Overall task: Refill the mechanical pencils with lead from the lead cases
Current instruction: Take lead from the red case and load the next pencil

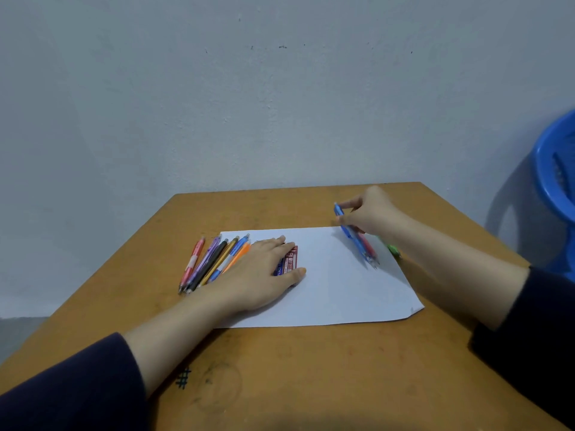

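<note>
Fingers (280, 247), L hand (258, 275): flat on lead case (291, 259) | R hand (373, 214): pinch pencil (351, 237)

"PENCIL" on lead case (288, 262); inked hash sign (183, 378) on table (311, 368).

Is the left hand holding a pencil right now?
No, the left hand lies flat on the lead cases on the paper; the right hand grips a blue pencil.

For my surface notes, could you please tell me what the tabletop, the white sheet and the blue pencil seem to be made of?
Tabletop: likely wood or laminate, matte brown, scuffed and ink-marked. White sheet: thin matte paper, lying flat, one corner creased. Blue pencil: probably plastic, given its bright, even colour.
</note>
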Available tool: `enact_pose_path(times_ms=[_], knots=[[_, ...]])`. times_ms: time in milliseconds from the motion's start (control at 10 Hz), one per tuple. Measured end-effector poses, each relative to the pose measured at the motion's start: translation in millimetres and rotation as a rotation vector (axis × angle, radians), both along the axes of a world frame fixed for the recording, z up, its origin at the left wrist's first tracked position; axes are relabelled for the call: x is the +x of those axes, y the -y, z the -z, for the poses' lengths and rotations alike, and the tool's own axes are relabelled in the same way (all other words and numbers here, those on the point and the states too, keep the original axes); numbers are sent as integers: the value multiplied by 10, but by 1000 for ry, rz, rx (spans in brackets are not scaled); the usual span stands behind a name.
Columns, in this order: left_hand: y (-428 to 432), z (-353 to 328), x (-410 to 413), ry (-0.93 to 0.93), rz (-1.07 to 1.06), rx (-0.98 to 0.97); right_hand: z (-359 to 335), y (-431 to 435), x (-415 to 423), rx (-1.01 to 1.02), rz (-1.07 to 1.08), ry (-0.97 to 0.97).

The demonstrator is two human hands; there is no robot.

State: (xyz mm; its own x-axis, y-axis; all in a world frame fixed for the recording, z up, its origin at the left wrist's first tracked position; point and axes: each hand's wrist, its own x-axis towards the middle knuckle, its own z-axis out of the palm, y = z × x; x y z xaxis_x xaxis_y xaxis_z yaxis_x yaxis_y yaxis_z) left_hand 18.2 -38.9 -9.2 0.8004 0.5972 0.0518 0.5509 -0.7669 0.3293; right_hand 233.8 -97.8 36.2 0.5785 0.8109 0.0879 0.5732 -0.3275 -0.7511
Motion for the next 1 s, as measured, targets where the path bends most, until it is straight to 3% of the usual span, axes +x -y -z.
enact_pose_path(times_ms=[200,1000], knots=[[-7,-15,-3,-11,5,-25,188,-77,17,-66,17,268],[13,-39,3,-54,-7,-22,316,-97,76,-146,65,552]])
